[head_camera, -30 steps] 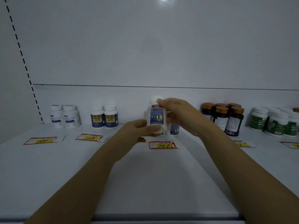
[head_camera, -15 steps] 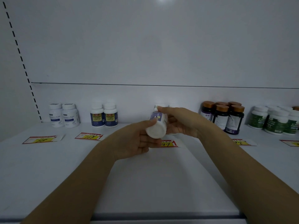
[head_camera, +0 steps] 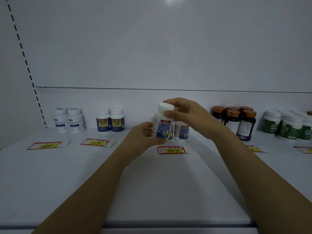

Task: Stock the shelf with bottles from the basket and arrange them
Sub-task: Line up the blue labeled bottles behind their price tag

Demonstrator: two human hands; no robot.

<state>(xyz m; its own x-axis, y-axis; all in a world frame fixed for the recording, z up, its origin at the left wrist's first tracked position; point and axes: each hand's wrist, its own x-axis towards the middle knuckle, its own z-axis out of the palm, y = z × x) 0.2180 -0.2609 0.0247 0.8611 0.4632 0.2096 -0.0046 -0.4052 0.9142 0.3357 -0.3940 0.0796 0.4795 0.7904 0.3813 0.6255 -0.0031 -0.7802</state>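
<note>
- We see white bottle (head_camera: 161,124) held near upright over shelf (head_camera: 152,183), label twd us, in front of 2 like bottles (head_camera: 182,131).
- Left grip (head_camera: 143,134) clasps its lower body; right grip (head_camera: 187,110) pinches the cap.

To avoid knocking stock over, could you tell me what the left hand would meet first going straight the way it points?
Probably the matching bottles standing behind the price tag; the bottle the left hand holds would touch them first, though depth is unclear.

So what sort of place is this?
Probably a pharmacy shelf: supplement bottles grouped by kind, a price tag before each group, and the left hand and right hand holding another bottle.
</note>
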